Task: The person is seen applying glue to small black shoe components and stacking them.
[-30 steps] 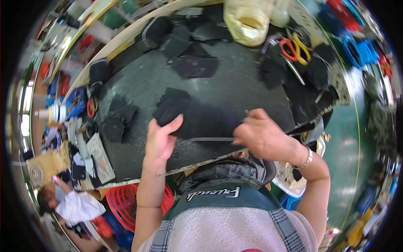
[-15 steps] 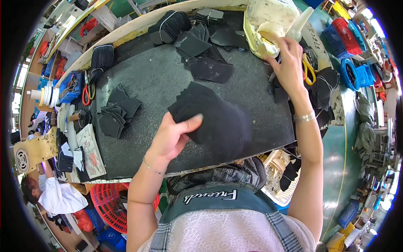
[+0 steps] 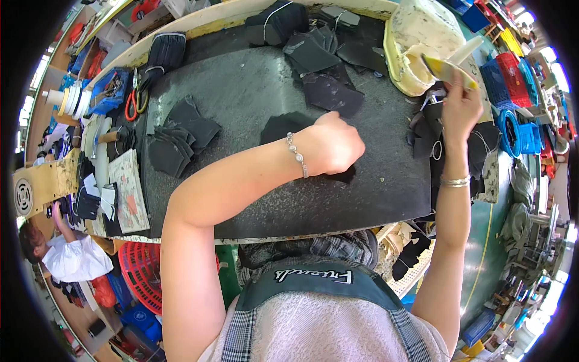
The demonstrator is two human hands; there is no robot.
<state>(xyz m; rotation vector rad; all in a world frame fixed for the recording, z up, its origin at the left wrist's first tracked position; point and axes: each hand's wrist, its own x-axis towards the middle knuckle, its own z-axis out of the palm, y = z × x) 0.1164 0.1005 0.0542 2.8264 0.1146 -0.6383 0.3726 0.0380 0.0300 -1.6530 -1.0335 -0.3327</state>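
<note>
My left hand [image 3: 335, 145] rests fisted on a large black fabric piece [image 3: 283, 125] in the middle of the dark work mat [image 3: 241, 90], pressing it down. A bracelet circles that wrist. My right hand [image 3: 459, 107] is raised at the right, gripping a yellow-handled glue brush [image 3: 443, 67] whose tip sits at the rim of a yellowish glue tub [image 3: 416, 33]. A bangle sits on the right wrist.
Stacks of cut black pieces [image 3: 178, 142] lie at the mat's left and more black pieces [image 3: 319, 57] at the back. Orange-handled scissors [image 3: 134, 102] lie at left. Blue baskets [image 3: 518, 127] stand right. Another person [image 3: 66, 253] sits lower left beside a red basket [image 3: 136, 271].
My left hand has moved right across the black piece and closed into a fist. My right hand has drawn the brush back from the glue tub toward the mat.
</note>
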